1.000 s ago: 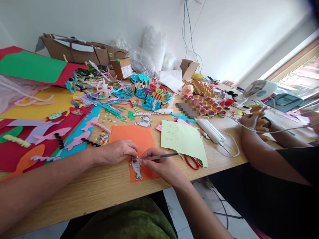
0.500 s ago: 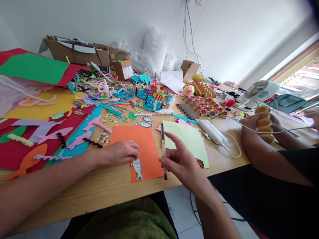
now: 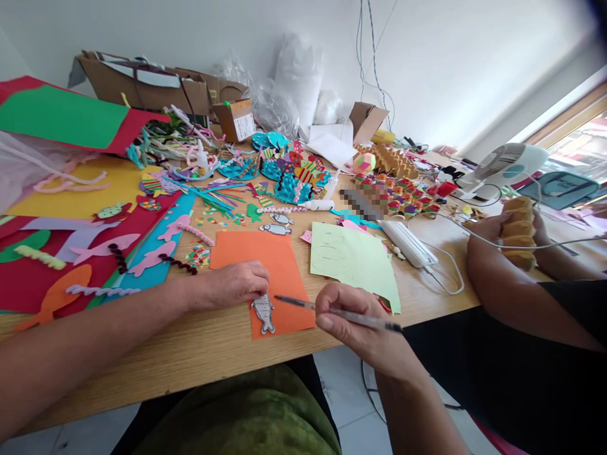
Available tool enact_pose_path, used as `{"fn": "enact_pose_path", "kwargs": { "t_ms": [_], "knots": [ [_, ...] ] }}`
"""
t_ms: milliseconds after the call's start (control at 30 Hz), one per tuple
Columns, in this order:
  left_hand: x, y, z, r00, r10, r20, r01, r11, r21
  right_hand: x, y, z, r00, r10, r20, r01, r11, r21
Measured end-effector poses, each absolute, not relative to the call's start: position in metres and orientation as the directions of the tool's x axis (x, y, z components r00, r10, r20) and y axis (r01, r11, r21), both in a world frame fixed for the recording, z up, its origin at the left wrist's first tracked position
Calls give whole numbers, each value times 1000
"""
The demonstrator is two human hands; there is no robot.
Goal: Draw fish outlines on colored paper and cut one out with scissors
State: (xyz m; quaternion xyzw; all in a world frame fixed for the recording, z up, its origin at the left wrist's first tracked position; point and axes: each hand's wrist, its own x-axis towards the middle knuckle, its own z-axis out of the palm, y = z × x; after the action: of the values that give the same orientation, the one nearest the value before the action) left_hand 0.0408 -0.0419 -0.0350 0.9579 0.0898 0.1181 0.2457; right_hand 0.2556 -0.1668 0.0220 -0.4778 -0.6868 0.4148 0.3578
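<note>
An orange sheet (image 3: 279, 265) lies on the wooden table in front of me. On its lower part rests a grey-and-white paper fish (image 3: 263, 316), its upper end under the closed fingers of my left hand (image 3: 237, 284). To the right, my right hand (image 3: 353, 316) is closed around a dark pen (image 3: 294, 303), held nearly level with its tip pointing left over the orange sheet, just beside the fish. A pale green sheet (image 3: 351, 256) with faint drawn outlines lies beyond my right hand. Two more paper fish (image 3: 275, 229) lie above the orange sheet.
Coloured sheets (image 3: 28, 272) with paper fish cover the left side. Craft pieces, pipe cleaners and a glue bottle (image 3: 202, 159) spread behind. A white power strip (image 3: 408, 245) and its cable lie to the right, near another person's hands holding a yellow folded piece (image 3: 518, 234).
The pen has swung from upright to nearly level, its tip now toward the fish. My right hand has turned and its forefinger has curled in. The view has shifted slightly.
</note>
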Motion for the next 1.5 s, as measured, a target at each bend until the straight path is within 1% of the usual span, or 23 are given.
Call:
{"fn": "enact_pose_path", "kwargs": {
  "t_ms": [100,200,267,400,467,567,700,900,1100,1267,1500],
  "knots": [
    [42,-43,-33,962,219,162,105,-847,521,248,-163,21,-309,950,46,417,179,-891],
    [42,-44,-31,967,211,139,102,-828,552,242,-159,17,-405,914,-7,407,174,-897],
    [42,-45,-31,968,215,128,105,-815,569,239,-155,11,-431,902,-31,379,150,-913],
    [42,-42,-32,969,220,111,110,-791,601,234,-149,-3,-346,935,-77,364,59,-930],
    [42,-41,-33,972,214,99,110,-783,612,232,-147,-9,-322,944,-64,365,61,-929],
    [42,-39,-35,974,213,80,118,-775,620,230,-145,-12,-376,926,-39,324,92,-941],
    [44,-40,-36,972,229,60,142,-766,627,230,-144,-11,-434,900,-45,298,96,-950],
    [45,-42,-33,969,247,31,170,-751,638,227,-141,-13,-388,919,-67,354,82,-932],
    [46,-42,-31,967,254,-1,196,-743,640,226,-138,-23,-391,918,-66,350,82,-933],
    [47,-43,-29,967,252,-21,206,-740,641,225,-137,-26,-365,928,-75,282,33,-959],
    [48,-42,-27,966,256,-35,218,-736,641,223,-137,-26,-371,925,-85,312,38,-949]
  ]
}}
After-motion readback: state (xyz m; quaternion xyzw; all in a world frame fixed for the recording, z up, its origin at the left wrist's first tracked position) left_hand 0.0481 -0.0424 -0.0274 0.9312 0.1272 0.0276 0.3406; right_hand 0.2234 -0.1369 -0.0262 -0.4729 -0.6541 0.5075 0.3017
